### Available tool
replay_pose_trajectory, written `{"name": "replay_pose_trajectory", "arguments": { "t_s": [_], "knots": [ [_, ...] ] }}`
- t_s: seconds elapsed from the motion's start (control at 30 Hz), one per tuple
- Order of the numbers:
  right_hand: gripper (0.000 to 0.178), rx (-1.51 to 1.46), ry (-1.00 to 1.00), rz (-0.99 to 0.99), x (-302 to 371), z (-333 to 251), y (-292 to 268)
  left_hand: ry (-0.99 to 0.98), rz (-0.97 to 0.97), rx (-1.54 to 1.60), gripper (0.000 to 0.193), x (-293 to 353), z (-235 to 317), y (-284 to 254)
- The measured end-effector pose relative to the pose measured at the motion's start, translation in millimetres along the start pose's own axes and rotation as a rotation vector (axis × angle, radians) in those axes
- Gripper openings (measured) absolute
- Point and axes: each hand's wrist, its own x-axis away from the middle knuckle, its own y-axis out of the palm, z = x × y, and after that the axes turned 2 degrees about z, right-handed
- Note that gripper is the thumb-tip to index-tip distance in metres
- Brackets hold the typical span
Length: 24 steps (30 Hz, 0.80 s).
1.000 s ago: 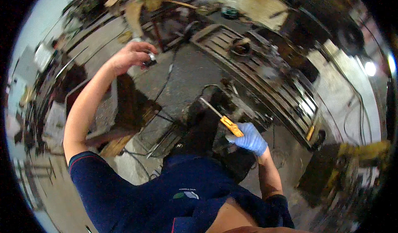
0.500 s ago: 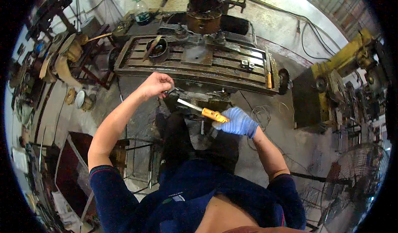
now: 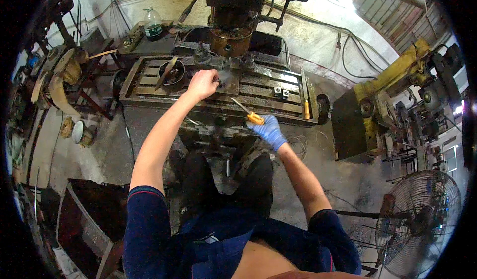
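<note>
My bare left hand point(image 3: 202, 84) reaches over the milling machine table point(image 3: 149, 93), fingers pinched together near the block under the spindle. A small dark metal part point(image 3: 221, 84) shows at its fingertips; its shape is mostly hidden. My right hand point(image 3: 271, 131), in a blue striped glove, is closed round the yellow handle of a file point(image 3: 255, 118). The file's metal blade points up and left, in front of the table's near edge. Above my left hand hangs the machine's spindle head point(image 3: 229, 40).
On the table a black bowl point(image 3: 173, 74) with a brush stands left, two small metal blocks point(image 3: 281, 93) right, and another yellow-handled tool point(image 3: 306, 110) at the right end. A fan point(image 3: 422, 224) stands at lower right, a metal bin point(image 3: 84, 219) at lower left.
My left hand has moved up and forward from before the table to over it, carrying the small part. My right hand with the file has come forward and slightly left.
</note>
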Motion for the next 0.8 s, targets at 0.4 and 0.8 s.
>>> {"name": "replay_pose_trajectory", "arguments": {
  "t_s": [0.4, 0.8],
  "knots": [
    [0.05, 0.271, -0.145, 0.243, 35.5, 20.4, -4.1, -0.014, 0.0, -0.212, 0.019, -14.2, -17.5, 28.3],
    [0.036, 0.516, -0.228, 0.229, 90.0, -8.1, -64.1, -0.05, 0.216, -0.139, 0.022, -51.1, -21.4, 69.0]
  ]
}}
